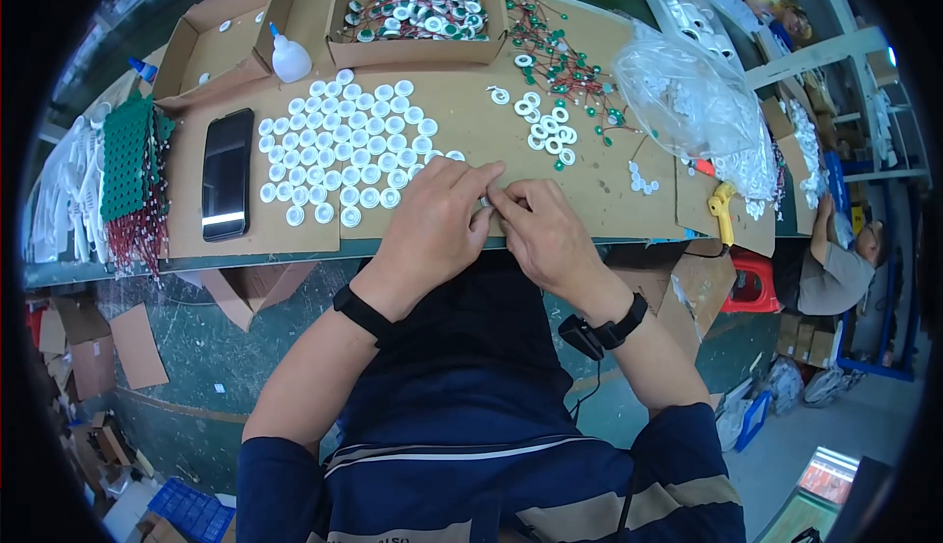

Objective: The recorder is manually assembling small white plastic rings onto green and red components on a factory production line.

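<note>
Close together at the table's front edge, my left hand and my right hand meet fingertip to fingertip. Both are closed in a pinch around something small, mostly hidden by the fingers; only a pale bit shows. Just left of my left hand, many round white plastic cups lie spread over the cardboard. Beyond my right hand sits a loose group of white rings. Farther back, small green discs with red wires lie in a tangle.
An open box of wired white-and-green pieces stands at the back, beside a shallower box and a white squeeze bottle. A black phone lies left. Rightward are a clear plastic bag and yellow glue gun. Another person works far right.
</note>
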A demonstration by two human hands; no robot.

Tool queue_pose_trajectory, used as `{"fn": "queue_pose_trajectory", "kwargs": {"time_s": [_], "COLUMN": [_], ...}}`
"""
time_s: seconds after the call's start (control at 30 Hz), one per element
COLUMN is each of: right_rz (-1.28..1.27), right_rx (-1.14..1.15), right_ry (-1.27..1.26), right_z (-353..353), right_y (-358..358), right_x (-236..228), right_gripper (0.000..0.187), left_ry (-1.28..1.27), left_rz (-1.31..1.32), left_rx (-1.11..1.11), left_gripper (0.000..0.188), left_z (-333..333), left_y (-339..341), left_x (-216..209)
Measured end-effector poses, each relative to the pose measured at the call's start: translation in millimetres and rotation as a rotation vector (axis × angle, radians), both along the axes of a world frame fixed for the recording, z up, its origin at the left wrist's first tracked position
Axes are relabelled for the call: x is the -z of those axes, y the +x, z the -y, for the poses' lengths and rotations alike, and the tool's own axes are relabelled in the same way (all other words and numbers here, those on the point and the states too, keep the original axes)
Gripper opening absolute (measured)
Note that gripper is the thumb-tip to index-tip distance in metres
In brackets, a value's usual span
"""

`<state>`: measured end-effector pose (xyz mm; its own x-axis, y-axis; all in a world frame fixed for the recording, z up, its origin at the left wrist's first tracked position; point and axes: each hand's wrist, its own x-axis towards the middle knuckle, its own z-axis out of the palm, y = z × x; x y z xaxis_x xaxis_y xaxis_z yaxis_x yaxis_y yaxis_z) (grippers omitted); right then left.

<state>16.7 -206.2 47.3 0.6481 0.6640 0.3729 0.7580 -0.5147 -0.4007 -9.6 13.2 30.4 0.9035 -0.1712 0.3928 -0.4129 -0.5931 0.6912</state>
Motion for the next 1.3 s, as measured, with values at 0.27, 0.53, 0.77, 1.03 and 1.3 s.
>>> {"fn": "queue_pose_trajectory", "kwargs": {"time_s": [0.27,0.53,0.77,1.03,1.3], "right_rz": [-0.113,0.047,0.232,0.188,0.088], "right_rx": [0.116,0.42,0.669,0.672,0.438], "right_ry": [0.129,0.133,-0.041,-0.02,0.143], "right_z": [18.2,102.3,139.3,125.0,97.1], "right_y": [-2.3,19.2,30.1,15.9,7.5], "right_x": [1.9,2.5,1.0,14.6,13.3], "right_gripper": [0.031,0.021,0.021,0.018,0.014], "left_ry": [0.1,0.219,0.258,0.232,0.255], "left_rz": [0.17,0.204,0.193,0.186,0.077], "left_rx": [0.026,-0.011,-0.07,0.042,0.047], "left_gripper": [0.039,0.02,0.023,0.031,0.033], "left_z": [8.7,-23.6,-21.0,34.7,48.6], "left_y": [2.4,11.0,15.3,45.1,60.8], "left_x": [-6.7,-8.0,-16.0,-22.5,-11.8]}}
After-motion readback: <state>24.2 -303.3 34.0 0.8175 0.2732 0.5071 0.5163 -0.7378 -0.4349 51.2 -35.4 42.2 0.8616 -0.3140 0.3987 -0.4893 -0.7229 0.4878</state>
